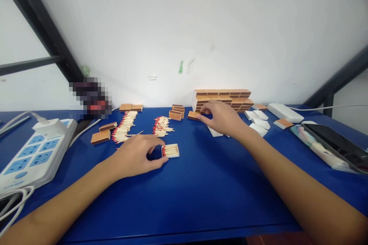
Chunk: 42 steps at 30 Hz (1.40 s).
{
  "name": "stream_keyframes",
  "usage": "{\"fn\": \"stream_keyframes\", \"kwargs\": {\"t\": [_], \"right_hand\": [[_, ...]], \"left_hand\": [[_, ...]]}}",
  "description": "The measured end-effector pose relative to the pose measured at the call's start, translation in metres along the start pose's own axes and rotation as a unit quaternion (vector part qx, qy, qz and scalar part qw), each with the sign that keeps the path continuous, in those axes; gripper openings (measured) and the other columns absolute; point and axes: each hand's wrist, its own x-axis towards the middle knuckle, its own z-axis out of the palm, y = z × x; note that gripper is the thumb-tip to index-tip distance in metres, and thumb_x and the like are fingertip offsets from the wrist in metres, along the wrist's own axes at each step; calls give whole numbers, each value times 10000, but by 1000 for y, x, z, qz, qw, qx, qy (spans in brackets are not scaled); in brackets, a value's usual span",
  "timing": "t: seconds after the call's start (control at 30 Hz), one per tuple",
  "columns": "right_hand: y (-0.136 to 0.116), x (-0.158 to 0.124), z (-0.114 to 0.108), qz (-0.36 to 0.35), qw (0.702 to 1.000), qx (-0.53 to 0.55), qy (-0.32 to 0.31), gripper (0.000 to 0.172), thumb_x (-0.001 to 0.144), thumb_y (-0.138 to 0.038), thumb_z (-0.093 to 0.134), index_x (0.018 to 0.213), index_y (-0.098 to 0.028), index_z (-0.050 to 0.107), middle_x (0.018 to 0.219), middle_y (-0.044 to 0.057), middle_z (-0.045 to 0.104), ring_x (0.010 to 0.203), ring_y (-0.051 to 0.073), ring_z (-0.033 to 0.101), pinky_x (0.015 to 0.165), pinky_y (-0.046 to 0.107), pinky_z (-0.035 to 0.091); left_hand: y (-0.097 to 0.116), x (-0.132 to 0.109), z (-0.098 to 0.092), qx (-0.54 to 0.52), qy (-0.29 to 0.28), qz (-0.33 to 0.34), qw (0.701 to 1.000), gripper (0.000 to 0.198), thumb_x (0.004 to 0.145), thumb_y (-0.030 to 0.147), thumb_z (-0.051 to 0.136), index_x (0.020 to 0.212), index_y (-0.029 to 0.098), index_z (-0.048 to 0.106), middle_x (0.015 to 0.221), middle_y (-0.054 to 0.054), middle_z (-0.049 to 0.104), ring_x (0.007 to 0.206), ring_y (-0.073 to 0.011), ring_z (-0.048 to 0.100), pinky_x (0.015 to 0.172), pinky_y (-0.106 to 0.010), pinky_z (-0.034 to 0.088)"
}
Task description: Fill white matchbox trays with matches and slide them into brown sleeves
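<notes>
My left hand (138,155) grips the left end of a small white matchbox tray (174,156) between thumb and fingers. Red-headed matches (170,150) lie side by side in it. Farther back, my right hand (220,118) has its fingertips closed on the right end of an orange-brown matchbox sleeve (193,115). Two piles of loose matches, a long one (125,126) and a shorter one (161,126), lie beyond my left hand. White empty trays (255,115) sit to the right of my right hand, with a white piece (215,132) partly under it.
Stacked matchboxes (221,92) stand against the wall. More boxes (100,137) lie at left, and several sleeves (176,114) stand mid-table. A power strip (37,153) with cables is on the left; a white adapter (284,113) and a phone (336,141) are on the right.
</notes>
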Motion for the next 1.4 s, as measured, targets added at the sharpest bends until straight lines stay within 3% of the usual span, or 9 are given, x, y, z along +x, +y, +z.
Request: {"fn": "stream_keyframes", "kwargs": {"t": [0.13,0.3,0.43,0.53,0.63,0.73,0.9,1.2,1.4], "right_hand": [[16,4,25,-9,1000,-15,-19,283,939,-426,705,1027,-157,703,1094,159,685,1074,329,628,908,428,479],[12,3,38,-22,998,58,-4,147,906,-345,718,892,-209,663,1029,106,713,1060,301,620,901,403,480],[6,3,36,-10,992,120,-27,148,871,-327,727,904,-214,636,1020,76,737,981,269,631,838,378,476],[1,0,27,2,984,167,-59,261,811,-315,753,1021,-200,650,1009,69,718,889,233,634,774,350,478],[-13,-8,14,-45,963,232,-131,379,774,-285,769,1130,-199,671,994,48,702,884,209,645,766,327,490],[-31,-16,6,-95,940,272,-184,369,789,-262,764,1148,-221,691,1075,46,710,955,205,649,789,322,504],[-48,-22,10,-118,948,244,-165,287,840,-284,774,1110,-213,709,1044,47,697,926,195,630,825,341,498],[-47,-20,20,-78,938,298,-161,337,811,-342,850,1101,-208,744,1046,46,723,864,180,634,780,332,517],[-50,-23,26,-76,925,339,-152,407,795,-391,883,1154,-258,744,1131,34,749,880,179,641,808,350,542]], "left_hand": [[-1,2,2,-12,12,-4,1000,312,928,489,670,1081,235,766,740,12,632,679,-167,601,611,-287,387],[-9,3,2,-7,90,-14,996,315,921,495,678,1058,225,768,810,5,667,685,-157,589,645,-298,401],[-13,5,1,-5,102,-29,994,302,910,484,692,1033,223,782,873,-7,699,720,-164,608,688,-314,424],[-14,5,1,-2,85,-34,996,318,917,492,681,1061,230,791,890,-12,702,729,-173,617,676,-321,428],[-14,5,4,6,73,-30,997,410,917,535,680,1166,222,774,966,-33,710,782,-198,643,691,-335,457],[-13,4,7,13,74,-18,997,495,929,554,678,1283,211,733,1090,-72,706,929,-252,674,782,-376,507],[-16,4,13,2,90,8,996,407,998,491,624,1252,198,747,1166,-101,701,1078,-285,666,918,-425,525],[-19,8,10,-83,67,16,994,368,950,500,714,1172,209,759,991,-41,715,850,-203,648,763,-340,504],[-17,9,8,-160,62,2,985,347,904,490,789,1138,235,777,1057,-27,751,892,-190,678,774,-323,532]]}}
